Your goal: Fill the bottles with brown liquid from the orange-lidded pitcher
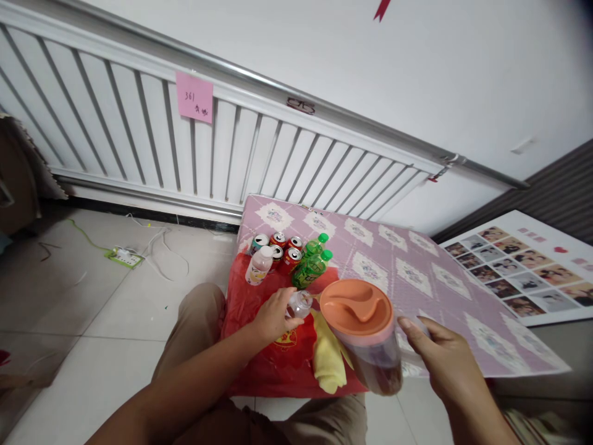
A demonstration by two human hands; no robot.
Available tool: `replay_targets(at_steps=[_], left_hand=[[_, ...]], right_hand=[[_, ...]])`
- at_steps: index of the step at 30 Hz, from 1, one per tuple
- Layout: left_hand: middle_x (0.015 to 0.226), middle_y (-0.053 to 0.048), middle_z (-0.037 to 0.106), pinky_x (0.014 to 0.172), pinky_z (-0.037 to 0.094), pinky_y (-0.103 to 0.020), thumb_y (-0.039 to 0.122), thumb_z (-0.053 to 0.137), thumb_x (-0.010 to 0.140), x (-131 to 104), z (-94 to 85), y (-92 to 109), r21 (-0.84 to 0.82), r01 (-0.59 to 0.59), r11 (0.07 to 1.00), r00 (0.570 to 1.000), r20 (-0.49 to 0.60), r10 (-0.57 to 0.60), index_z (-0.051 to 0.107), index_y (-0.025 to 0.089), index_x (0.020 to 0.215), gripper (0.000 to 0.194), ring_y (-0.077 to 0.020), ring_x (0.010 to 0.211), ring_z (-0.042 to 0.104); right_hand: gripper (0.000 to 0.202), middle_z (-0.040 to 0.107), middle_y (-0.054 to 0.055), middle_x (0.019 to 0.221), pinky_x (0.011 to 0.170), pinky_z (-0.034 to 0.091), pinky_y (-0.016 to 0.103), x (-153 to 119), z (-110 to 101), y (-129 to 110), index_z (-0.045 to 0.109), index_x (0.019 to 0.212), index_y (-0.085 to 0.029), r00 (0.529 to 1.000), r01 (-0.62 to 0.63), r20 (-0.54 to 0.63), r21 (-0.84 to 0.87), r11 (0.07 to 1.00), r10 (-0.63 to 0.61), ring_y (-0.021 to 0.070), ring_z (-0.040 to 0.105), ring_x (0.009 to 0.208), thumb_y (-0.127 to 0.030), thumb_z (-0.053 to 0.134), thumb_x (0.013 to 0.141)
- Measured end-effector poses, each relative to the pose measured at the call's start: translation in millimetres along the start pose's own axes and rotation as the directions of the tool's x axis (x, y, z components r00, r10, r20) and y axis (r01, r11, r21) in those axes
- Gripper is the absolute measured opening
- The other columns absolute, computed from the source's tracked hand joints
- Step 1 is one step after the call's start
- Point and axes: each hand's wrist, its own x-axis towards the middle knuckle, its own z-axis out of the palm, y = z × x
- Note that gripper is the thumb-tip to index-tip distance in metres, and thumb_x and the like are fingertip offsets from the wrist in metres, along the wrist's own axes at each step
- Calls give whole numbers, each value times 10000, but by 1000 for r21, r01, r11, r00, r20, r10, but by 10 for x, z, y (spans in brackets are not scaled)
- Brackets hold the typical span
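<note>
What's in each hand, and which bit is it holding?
The right hand holds the jug by its handle; the left hand holds a clear bottle by its side.

soft, diffuse light; faint shadows; top right corner dark; outer edges blurred.

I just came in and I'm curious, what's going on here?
Someone's left hand is holding a small clear bottle, and their right hand is gripping the handle of a big jug with an orange lid. The jug has dark liquid in it, and its spout is close to the bottle's mouth. I can't tell if anything is flowing. Drink cans and green bottles stand beyond the hands, and a yellow cloth lies by the jug.
</note>
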Motion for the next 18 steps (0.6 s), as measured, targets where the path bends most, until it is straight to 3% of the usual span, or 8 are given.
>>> replay_targets(at_steps=[18], left_hand=[[1288, -110, 559, 1032, 448, -442, 258, 794, 701, -9, -9, 14, -1, 7, 1000, 1000, 0, -7, 415, 231, 1333, 737, -277, 1212, 548]], right_hand=[[457, 386, -38, 540, 502, 296, 253, -15, 2, -66, 467, 536, -205, 1000, -10, -12, 2, 1000, 10, 118, 350, 548, -580, 654, 718]])
